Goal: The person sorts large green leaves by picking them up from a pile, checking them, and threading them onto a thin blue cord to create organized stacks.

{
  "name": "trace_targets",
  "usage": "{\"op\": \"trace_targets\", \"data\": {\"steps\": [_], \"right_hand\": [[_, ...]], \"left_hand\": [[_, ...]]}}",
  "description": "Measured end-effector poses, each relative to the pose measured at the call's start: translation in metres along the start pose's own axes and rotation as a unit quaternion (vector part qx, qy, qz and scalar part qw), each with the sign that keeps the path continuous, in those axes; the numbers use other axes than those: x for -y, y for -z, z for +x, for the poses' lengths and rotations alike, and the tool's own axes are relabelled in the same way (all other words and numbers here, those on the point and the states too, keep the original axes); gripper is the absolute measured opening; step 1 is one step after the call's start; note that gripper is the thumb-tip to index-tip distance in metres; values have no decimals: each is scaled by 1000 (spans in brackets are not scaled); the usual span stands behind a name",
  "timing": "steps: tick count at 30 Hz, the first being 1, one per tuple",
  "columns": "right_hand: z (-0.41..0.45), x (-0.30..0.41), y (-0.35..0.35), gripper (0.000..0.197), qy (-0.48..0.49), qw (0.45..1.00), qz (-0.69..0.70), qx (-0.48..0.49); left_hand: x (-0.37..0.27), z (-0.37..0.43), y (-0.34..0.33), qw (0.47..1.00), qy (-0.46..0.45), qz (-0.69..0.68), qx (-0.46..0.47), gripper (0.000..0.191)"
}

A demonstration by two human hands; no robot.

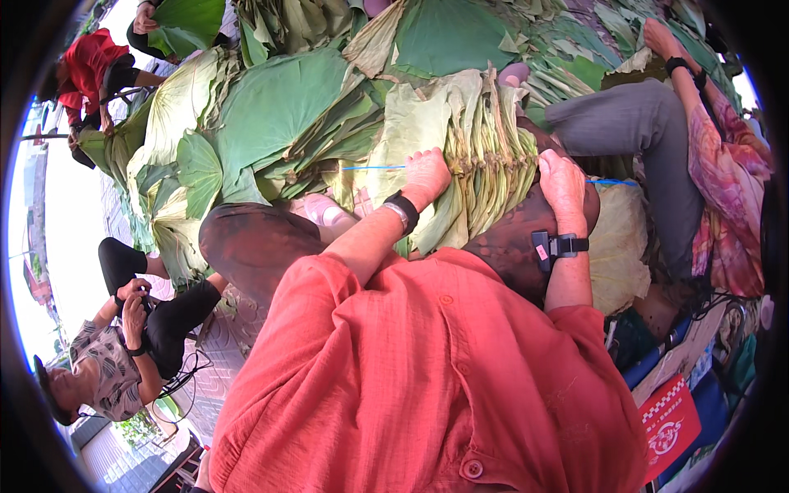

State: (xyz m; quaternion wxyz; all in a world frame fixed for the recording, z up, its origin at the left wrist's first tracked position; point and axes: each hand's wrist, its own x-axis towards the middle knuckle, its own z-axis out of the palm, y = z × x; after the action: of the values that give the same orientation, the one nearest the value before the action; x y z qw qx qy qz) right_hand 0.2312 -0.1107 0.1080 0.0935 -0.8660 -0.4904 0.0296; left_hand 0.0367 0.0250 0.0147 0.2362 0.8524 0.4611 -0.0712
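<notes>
A row of folded, pale green lotus leaves [487, 163] lies between my hands, over and beside my right thigh, packed side by side. My left hand [428, 175], at the left end of the row, is closed on a thin blue cord [376, 167] that sticks out to its left. At the other end my right hand [562, 179] is a fist, with another length of blue cord [611, 182] coming out on its right. Whether the cord runs through the leaves between the hands is hidden. Both wrists wear dark bands.
Stacked large green leaves [277, 111] lie beyond my knees. A co-worker in grey trousers [616, 117] sits close on the right. Other people sit or bend at the left. A red bag [669, 425] and other bags stand at the lower right.
</notes>
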Motion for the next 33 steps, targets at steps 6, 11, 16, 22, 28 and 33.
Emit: {"op": "trace_targets", "data": {"steps": [6, 11, 16, 22, 28, 33], "right_hand": [[0, -3, -1, 14, 3, 1000, 12, -1], [0, -3, -4, 15, 11, 1000, 15, 3], [1, -5, -5, 15, 4, 1000, 6, 6], [2, -6, -8, 15, 18, 999, 27, -7], [1, -8, -3, 16, -3, 1000, 25, 10], [0, -6, 0, 17, 12, 1000, 18, 6]], "left_hand": [[0, 1, 2, 1000, 19, 5, 19, 30], [10, 5, 0, 1000, 26, 3, 6, 30], [12, -1, 3, 1000, -16, 9, 8, 27], [42, 1, 11, 999, -16, -21, -41, 14], [104, -2, 62, 987, -4, 39, -158, 13], [126, -6, 124, 958, -15, 98, -269, 10]]}}
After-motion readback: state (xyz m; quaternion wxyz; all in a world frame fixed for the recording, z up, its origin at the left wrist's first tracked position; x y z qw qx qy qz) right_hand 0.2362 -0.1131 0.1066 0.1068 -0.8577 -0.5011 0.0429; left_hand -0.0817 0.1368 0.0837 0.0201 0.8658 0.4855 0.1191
